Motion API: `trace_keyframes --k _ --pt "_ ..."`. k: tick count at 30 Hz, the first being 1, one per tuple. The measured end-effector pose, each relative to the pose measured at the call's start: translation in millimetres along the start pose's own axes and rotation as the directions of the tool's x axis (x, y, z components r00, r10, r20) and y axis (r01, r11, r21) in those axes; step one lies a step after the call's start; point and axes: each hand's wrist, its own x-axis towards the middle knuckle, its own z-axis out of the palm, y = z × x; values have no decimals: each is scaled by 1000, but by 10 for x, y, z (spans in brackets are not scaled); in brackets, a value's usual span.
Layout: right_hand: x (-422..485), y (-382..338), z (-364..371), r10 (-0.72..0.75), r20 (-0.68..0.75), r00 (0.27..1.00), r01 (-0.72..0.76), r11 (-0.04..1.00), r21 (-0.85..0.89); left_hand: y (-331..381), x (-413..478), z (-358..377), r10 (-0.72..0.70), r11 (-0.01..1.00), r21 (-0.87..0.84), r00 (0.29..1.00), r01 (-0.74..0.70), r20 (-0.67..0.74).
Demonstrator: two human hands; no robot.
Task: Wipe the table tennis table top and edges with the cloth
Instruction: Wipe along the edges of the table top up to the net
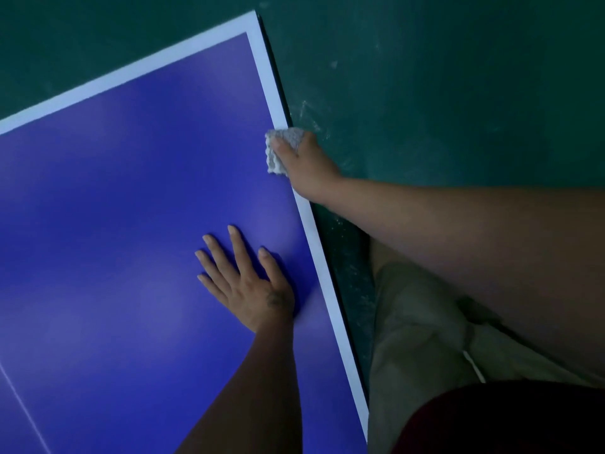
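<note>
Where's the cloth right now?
Head view: the cloth lies on the table at its white right edge, gripped by the right hand, beyond the flat left hand.

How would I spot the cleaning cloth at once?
Find the big blue table, then follow its white border along the right side to the right hand. The cloth is the small, nubbly pale-grey pad gripped there, the only rough-textured thing.

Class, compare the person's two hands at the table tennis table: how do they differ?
The left hand lies flat with fingers spread; the right hand grips the cloth. The left hand rests on the blue table top; the right hand is at its white-lined edge. Both are bare.
</note>
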Motion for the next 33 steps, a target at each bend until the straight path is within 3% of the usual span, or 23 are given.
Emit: trace_keyframes --k 5,8,12,14,18,22,26,28,33 --pt "-596 386 52 18 68 998 -18 1000 -6 -32 -6 9 13 1000 -8 1000 -13 26" --pt "-981 692 132 130 149 980 -132 991 3 -53 -3 0 23 1000 -11 999 -23 30" --pt "-842 706 172 317 135 939 -305 947 -103 -52 -5 3 9 1000 -13 998 -8 65" --pt "-598 476 127 208 145 967 -203 978 -46 -90 -5 25 6 1000 -4 997 -5 77" --pt "297 -348 -157 -197 67 978 189 976 111 -123 -32 37 -12 1000 10 995 11 97" --pt "1172 -1020 -412 -172 -65 983 174 984 42 43 91 36 -75 997 10 992 75 98" --pt "985 -1055 -476 -269 56 962 270 963 -18 548 703 143 -270 962 -28 963 271 14" --pt "741 -796 -437 -211 153 965 212 977 12 850 1135 209 -385 923 -51 922 383 -43" --pt "87 -52 -321 116 279 953 -86 989 -117 1270 1942 318 -610 792 -58 785 608 -105"
